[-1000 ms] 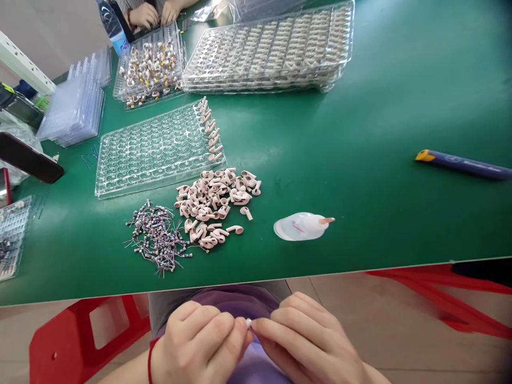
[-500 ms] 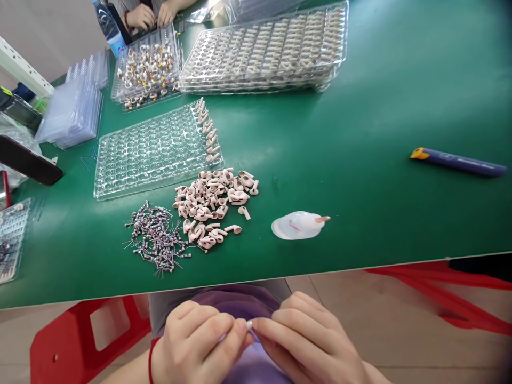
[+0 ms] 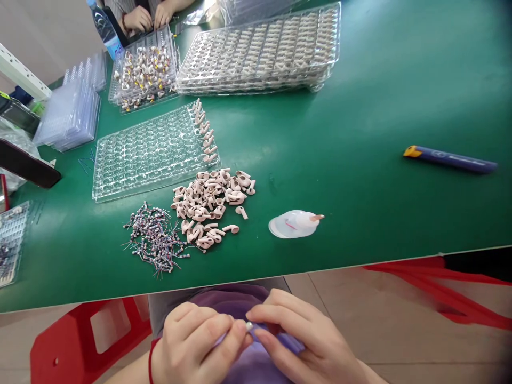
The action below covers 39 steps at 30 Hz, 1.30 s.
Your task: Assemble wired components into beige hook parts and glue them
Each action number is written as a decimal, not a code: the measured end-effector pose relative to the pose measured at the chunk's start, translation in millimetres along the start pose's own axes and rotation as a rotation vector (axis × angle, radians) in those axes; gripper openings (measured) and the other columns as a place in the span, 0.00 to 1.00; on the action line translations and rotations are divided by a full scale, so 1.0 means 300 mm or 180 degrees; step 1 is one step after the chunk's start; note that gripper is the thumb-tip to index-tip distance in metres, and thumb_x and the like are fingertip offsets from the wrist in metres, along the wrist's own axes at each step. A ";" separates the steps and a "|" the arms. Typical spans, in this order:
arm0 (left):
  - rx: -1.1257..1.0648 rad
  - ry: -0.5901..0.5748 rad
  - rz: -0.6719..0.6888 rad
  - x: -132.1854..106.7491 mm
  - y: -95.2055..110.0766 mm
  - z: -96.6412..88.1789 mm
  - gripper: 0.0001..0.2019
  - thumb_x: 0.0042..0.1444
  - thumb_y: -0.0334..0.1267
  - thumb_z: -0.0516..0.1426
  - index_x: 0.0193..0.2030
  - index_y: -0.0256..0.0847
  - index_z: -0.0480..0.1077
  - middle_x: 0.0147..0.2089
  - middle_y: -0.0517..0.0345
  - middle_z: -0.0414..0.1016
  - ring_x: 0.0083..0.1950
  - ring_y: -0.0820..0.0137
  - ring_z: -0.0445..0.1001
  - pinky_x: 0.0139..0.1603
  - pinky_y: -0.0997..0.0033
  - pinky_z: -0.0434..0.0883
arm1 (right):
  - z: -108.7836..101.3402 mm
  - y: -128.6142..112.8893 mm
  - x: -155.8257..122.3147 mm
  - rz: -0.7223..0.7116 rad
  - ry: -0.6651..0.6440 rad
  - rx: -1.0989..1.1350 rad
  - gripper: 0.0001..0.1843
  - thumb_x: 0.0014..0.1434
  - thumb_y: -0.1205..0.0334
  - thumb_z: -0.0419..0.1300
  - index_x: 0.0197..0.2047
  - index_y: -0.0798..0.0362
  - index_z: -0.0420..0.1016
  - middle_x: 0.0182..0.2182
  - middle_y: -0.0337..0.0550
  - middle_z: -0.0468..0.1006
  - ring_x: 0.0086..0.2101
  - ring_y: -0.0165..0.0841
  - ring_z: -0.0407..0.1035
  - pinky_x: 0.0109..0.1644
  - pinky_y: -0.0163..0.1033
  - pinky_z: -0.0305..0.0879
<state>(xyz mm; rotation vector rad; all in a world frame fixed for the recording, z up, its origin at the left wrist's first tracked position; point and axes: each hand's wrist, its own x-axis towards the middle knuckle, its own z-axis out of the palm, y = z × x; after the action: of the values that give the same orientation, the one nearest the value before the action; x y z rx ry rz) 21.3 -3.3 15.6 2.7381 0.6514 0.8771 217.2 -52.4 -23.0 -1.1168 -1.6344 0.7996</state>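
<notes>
Below the table edge, over my lap, my left hand (image 3: pixel 198 341) and my right hand (image 3: pixel 304 341) meet fingertip to fingertip. Both are closed in a pinch around a tiny pale part (image 3: pixel 248 325) that I cannot make out. On the green table (image 3: pixel 360 106) lies a pile of pink ear-shaped shells (image 3: pixel 210 205). To its left is a heap of small wired components (image 3: pixel 154 240). Behind them sits a clear blister tray (image 3: pixel 150 152) with a row of pink shells along its right edge.
A small glue bottle (image 3: pixel 294 224) lies on its side right of the pile. A blue utility knife (image 3: pixel 450 159) lies far right. Stacked filled trays (image 3: pixel 260 50) and a tray of assembled parts (image 3: pixel 144 69) stand at the back, where another person's hands (image 3: pixel 148 16) work. Red stool (image 3: pixel 80 341) below.
My right hand's fingers have curled further over the small part and shifted slightly left. The view has drifted a little; the things on the table have not moved.
</notes>
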 end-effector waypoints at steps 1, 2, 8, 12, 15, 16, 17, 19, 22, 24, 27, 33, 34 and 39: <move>0.0021 0.0001 0.0038 0.003 0.000 -0.002 0.05 0.61 0.28 0.58 0.42 0.31 0.75 0.32 0.56 0.82 0.31 0.73 0.77 0.27 0.72 0.67 | 0.001 -0.003 0.003 0.0041 -0.0050 0.0073 0.08 0.60 0.73 0.55 0.39 0.53 0.73 0.24 0.39 0.73 0.24 0.28 0.68 0.27 0.31 0.67; 0.0037 -0.0016 0.0082 0.007 0.001 -0.004 0.06 0.62 0.28 0.57 0.42 0.30 0.76 0.32 0.56 0.82 0.31 0.73 0.77 0.26 0.72 0.67 | 0.002 -0.006 0.006 0.0096 -0.0091 0.0148 0.08 0.60 0.73 0.55 0.37 0.52 0.73 0.23 0.38 0.73 0.24 0.28 0.68 0.27 0.30 0.67; 0.0100 -0.0203 0.0328 0.011 0.007 -0.012 0.10 0.65 0.26 0.53 0.41 0.27 0.76 0.33 0.54 0.82 0.32 0.72 0.78 0.23 0.71 0.67 | 0.025 -0.016 0.013 0.0529 -0.0131 0.0486 0.12 0.62 0.70 0.52 0.27 0.52 0.68 0.20 0.37 0.70 0.21 0.27 0.66 0.24 0.30 0.62; 0.0049 -0.0232 0.0326 0.007 0.007 -0.007 0.10 0.65 0.26 0.52 0.41 0.27 0.76 0.33 0.54 0.82 0.32 0.73 0.78 0.24 0.71 0.67 | 0.046 -0.010 0.009 0.0660 -0.0065 0.0543 0.15 0.63 0.69 0.52 0.25 0.52 0.67 0.20 0.37 0.71 0.21 0.25 0.65 0.25 0.29 0.62; 0.0027 -0.0160 0.0296 0.005 0.003 -0.001 0.08 0.64 0.26 0.54 0.41 0.27 0.76 0.33 0.54 0.81 0.32 0.72 0.78 0.24 0.71 0.67 | 0.057 -0.009 0.012 0.0960 -0.0088 0.0706 0.19 0.66 0.63 0.52 0.22 0.53 0.66 0.18 0.36 0.69 0.20 0.25 0.64 0.24 0.29 0.60; 0.0027 -0.0123 0.0296 0.004 0.002 0.000 0.07 0.63 0.26 0.56 0.41 0.27 0.76 0.32 0.54 0.81 0.31 0.72 0.78 0.24 0.71 0.66 | 0.059 -0.009 0.014 0.1160 -0.0099 0.0823 0.22 0.67 0.59 0.52 0.20 0.53 0.64 0.17 0.36 0.67 0.19 0.25 0.62 0.23 0.30 0.58; 0.0023 -0.0090 0.0292 0.005 0.001 0.002 0.06 0.62 0.26 0.57 0.40 0.27 0.76 0.32 0.55 0.81 0.31 0.72 0.78 0.24 0.71 0.65 | 0.061 -0.011 0.016 0.1408 -0.0129 0.0973 0.25 0.67 0.54 0.51 0.19 0.53 0.62 0.16 0.35 0.64 0.19 0.25 0.59 0.22 0.30 0.57; -0.0004 -0.0031 0.0236 0.005 -0.002 0.003 0.05 0.61 0.27 0.58 0.40 0.28 0.76 0.32 0.55 0.81 0.31 0.72 0.78 0.24 0.71 0.66 | 0.062 -0.014 0.019 0.1912 -0.0214 0.1301 0.29 0.66 0.44 0.50 0.18 0.52 0.58 0.15 0.33 0.60 0.18 0.25 0.55 0.22 0.31 0.54; -0.0068 0.0020 0.0043 0.003 -0.003 0.004 0.05 0.62 0.28 0.58 0.41 0.30 0.75 0.32 0.56 0.81 0.31 0.73 0.77 0.27 0.72 0.67 | 0.055 -0.018 0.021 0.2279 -0.0311 0.1635 0.31 0.63 0.36 0.48 0.19 0.52 0.60 0.16 0.33 0.59 0.20 0.26 0.54 0.24 0.32 0.55; -0.0091 0.0043 -0.0087 -0.001 -0.002 0.006 0.04 0.62 0.28 0.58 0.41 0.31 0.75 0.32 0.56 0.82 0.31 0.73 0.77 0.27 0.72 0.67 | 0.049 -0.020 0.021 0.2305 -0.0317 0.1708 0.32 0.62 0.35 0.49 0.20 0.53 0.62 0.17 0.34 0.60 0.20 0.26 0.55 0.25 0.33 0.56; -0.0087 0.0066 -0.0146 -0.007 0.000 0.010 0.03 0.61 0.28 0.60 0.41 0.32 0.75 0.32 0.56 0.82 0.30 0.73 0.76 0.28 0.72 0.67 | 0.042 -0.023 0.021 0.2313 -0.0336 0.1744 0.32 0.62 0.34 0.50 0.21 0.53 0.64 0.17 0.35 0.61 0.21 0.26 0.56 0.26 0.33 0.56; -0.0030 0.0054 -0.0160 0.004 -0.002 0.007 0.03 0.61 0.30 0.60 0.40 0.33 0.75 0.31 0.57 0.82 0.29 0.73 0.76 0.28 0.72 0.67 | 0.047 -0.024 0.016 0.2244 -0.0308 0.1759 0.31 0.62 0.35 0.50 0.22 0.53 0.66 0.18 0.35 0.62 0.21 0.26 0.56 0.26 0.33 0.57; -0.0022 0.0058 -0.0163 0.007 -0.002 0.006 0.03 0.61 0.30 0.60 0.40 0.33 0.75 0.31 0.57 0.82 0.29 0.73 0.76 0.28 0.72 0.67 | 0.049 -0.023 0.014 0.2242 -0.0308 0.1765 0.31 0.63 0.35 0.50 0.22 0.53 0.66 0.18 0.35 0.62 0.21 0.26 0.56 0.26 0.33 0.57; -0.0021 0.0050 -0.0163 0.008 -0.003 0.007 0.03 0.60 0.29 0.60 0.40 0.32 0.75 0.31 0.57 0.82 0.29 0.73 0.76 0.28 0.72 0.67 | 0.048 -0.015 0.007 0.2222 -0.0332 0.1766 0.29 0.63 0.39 0.51 0.23 0.54 0.66 0.19 0.35 0.63 0.21 0.26 0.57 0.26 0.33 0.58</move>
<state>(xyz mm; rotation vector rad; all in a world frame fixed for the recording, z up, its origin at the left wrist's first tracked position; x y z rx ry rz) 23.9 -1.5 14.8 2.6987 0.7170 0.8884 201.8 -51.9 -22.9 -1.2401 -0.9704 1.6630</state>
